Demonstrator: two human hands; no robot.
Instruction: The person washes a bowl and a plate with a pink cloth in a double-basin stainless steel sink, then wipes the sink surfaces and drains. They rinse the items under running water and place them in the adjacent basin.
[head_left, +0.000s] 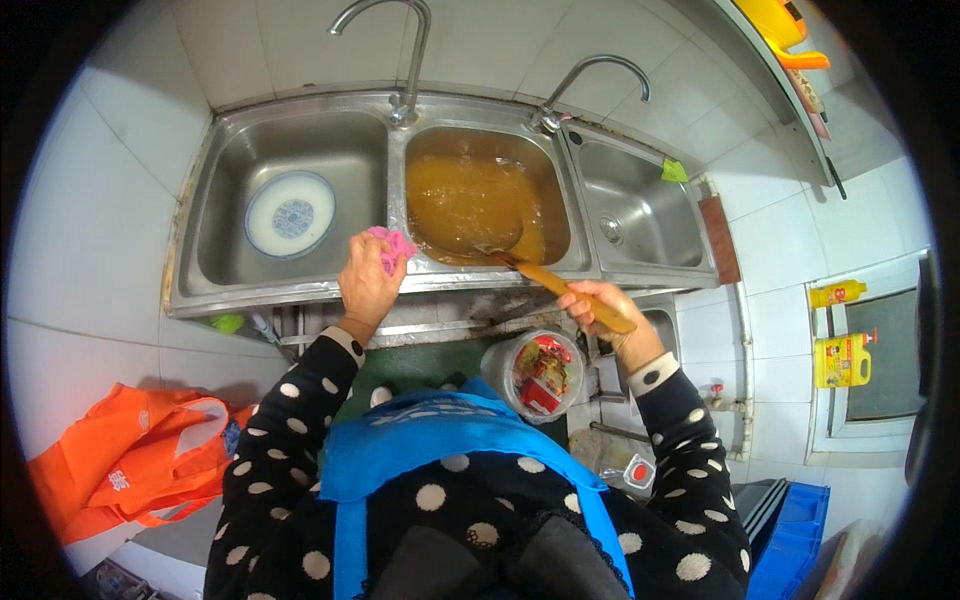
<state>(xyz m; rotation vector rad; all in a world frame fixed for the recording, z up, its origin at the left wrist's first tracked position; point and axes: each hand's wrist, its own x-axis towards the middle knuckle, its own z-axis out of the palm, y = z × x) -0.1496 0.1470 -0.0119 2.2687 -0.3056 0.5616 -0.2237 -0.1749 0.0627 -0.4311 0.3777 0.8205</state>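
Note:
My left hand (371, 281) holds a crumpled pink cloth (391, 249) at the front rim between the left and middle basins. In my right hand (611, 319) is the flat wooden handle (559, 285) of a utensil, which slants down into the middle basin. Its round, wide end (480, 225) lies in the brownish-orange water (457, 184), so its exact kind is hard to tell. A white bowl or plate with a blue pattern (291, 215) sits in the left basin (352, 161).
Two curved metal faucets (420, 60) (592, 64) rise behind the basins. The right basin (645, 195) has a green scrap (673, 171) on its edge. Below stands a bin with refuse (544, 375). An orange bag (142, 457) is at the left, a blue crate (795, 532) at lower right.

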